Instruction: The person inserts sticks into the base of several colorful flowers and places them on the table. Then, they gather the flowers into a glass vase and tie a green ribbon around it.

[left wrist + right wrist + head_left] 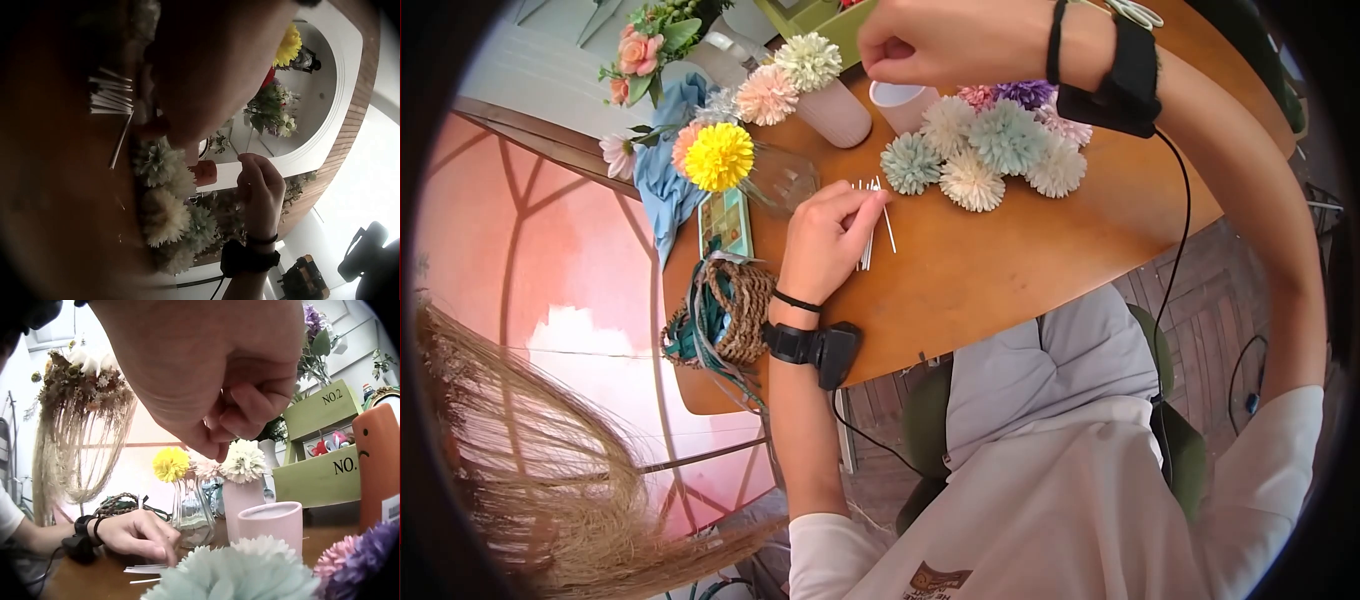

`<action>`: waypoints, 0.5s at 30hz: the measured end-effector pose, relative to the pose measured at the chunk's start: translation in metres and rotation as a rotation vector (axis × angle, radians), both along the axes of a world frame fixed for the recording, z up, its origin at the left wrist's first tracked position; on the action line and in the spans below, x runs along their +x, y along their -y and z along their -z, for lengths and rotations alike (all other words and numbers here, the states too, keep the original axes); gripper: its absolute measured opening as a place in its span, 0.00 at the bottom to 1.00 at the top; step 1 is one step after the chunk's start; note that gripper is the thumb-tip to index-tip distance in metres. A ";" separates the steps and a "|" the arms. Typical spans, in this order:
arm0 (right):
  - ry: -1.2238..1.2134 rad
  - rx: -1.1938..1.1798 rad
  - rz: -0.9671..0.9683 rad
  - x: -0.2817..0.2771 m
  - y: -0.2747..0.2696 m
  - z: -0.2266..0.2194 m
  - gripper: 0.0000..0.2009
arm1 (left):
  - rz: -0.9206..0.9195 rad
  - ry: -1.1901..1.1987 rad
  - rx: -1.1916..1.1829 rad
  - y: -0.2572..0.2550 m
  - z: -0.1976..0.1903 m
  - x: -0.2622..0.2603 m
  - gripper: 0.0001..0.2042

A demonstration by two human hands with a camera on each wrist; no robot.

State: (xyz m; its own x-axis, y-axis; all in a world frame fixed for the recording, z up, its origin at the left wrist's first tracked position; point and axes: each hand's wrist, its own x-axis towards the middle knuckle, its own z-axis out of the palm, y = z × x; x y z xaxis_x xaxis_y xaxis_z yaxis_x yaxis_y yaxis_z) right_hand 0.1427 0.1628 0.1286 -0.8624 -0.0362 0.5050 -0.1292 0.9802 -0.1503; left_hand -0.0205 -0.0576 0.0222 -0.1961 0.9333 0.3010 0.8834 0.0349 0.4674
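Left hand (830,235): rests on brown wooden table (990,250), over thin white sticks (867,250). Right hand (940,45): above table, fingers curled, near pale pink cylindrical cup (902,112). Mint, cream pompom flowers (1007,137): clustered beside cup. Yellow pompom flower (720,157): at mouth of clear glass vase (792,182). Brown woven basket (747,300): at table edge.

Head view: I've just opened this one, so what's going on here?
A person sits at a wooden table. Their left hand is down at a small group of white sticks; whether it pinches one is hard to tell. Their right hand is raised above the table, fingers curled, and whether it holds anything is unclear. Pompom-like flowers are bunched beside a pink cup.
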 end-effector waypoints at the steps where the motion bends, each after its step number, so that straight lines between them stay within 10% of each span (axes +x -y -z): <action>1: 0.011 0.000 0.008 -0.003 0.001 -0.002 0.11 | 0.010 -0.016 -0.011 0.000 0.001 0.000 0.11; 15: -0.085 0.072 0.174 -0.065 0.000 -0.013 0.11 | -0.093 0.018 0.051 0.000 0.001 -0.002 0.14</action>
